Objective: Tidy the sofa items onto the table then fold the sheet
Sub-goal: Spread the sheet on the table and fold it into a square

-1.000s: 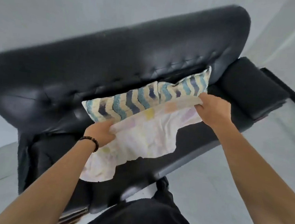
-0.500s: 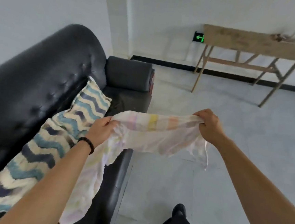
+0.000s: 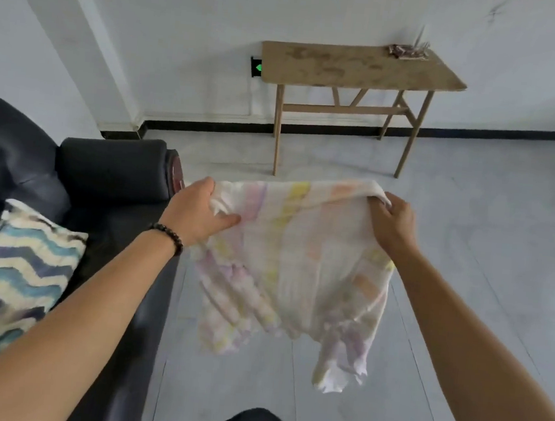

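A thin pastel-striped sheet (image 3: 298,262) hangs in the air in front of me, over the grey floor. My left hand (image 3: 198,213) grips its upper left corner, thumb laid across the fabric. My right hand (image 3: 391,222) pinches the upper right corner. The sheet's lower edge dangles loose and ragged. A chevron-patterned cushion (image 3: 11,281) lies on the seat of the black sofa (image 3: 112,169) at my left. The wooden table (image 3: 355,67) stands against the far wall, well beyond the sheet.
A small pile of brownish items (image 3: 407,51) lies on the table's far right corner. A green-lit exit sign (image 3: 256,67) sits on the wall beside the table. Open grey floor (image 3: 487,212) stretches between me and the table.
I have turned away from the sofa toward the table. Both hands lifted the sheet off the cushion and carried it out over the floor, spreading it wider.
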{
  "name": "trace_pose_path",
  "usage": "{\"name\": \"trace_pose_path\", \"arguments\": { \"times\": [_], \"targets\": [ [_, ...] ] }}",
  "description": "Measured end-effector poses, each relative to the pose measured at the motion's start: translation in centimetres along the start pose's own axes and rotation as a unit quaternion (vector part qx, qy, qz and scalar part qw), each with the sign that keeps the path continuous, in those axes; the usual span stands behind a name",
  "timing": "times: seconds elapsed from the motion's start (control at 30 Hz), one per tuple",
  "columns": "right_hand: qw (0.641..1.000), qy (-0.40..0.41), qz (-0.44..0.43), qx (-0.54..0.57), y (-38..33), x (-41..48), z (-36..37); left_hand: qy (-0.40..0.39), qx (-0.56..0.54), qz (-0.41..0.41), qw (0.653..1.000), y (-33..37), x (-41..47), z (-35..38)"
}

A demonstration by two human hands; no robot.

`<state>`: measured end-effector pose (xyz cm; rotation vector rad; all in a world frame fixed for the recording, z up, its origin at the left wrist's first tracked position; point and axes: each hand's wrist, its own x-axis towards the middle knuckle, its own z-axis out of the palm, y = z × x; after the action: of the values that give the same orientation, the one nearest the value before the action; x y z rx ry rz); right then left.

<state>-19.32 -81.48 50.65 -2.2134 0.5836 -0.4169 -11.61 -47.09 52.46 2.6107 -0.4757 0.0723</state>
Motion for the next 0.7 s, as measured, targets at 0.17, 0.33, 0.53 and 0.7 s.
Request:
{"name": "trace_pose_path", "arguments": {
  "times": [0.17, 0.33, 0.53, 0.7],
  "targets": [
    [0.997, 0.067, 0.018, -0.044, -0.2, 11.0, -0.9, -0.012, -0.006, 0.030, 0.999, -1.4, 8.4, 3.2],
    [0.983, 0.110, -0.039, -0.142, -0.2, 22.0, 0.8, 0.027, 0.024, 0.040, 0.999, -4.4, 19.8, 6.2],
    [0.936, 0.113, -0.105, -0.318, -0.8, 33.6, -0.5, 0.074, -0.002, -0.011, 0.997, -5.5, 34.6, 6.2],
    [0.894, 0.100, -0.055, -0.433, 0.1, 41.3, -1.0, 0.086, -0.180, -0.102, 0.975, -3.0, 45.8, 7.3]
  ]
}}
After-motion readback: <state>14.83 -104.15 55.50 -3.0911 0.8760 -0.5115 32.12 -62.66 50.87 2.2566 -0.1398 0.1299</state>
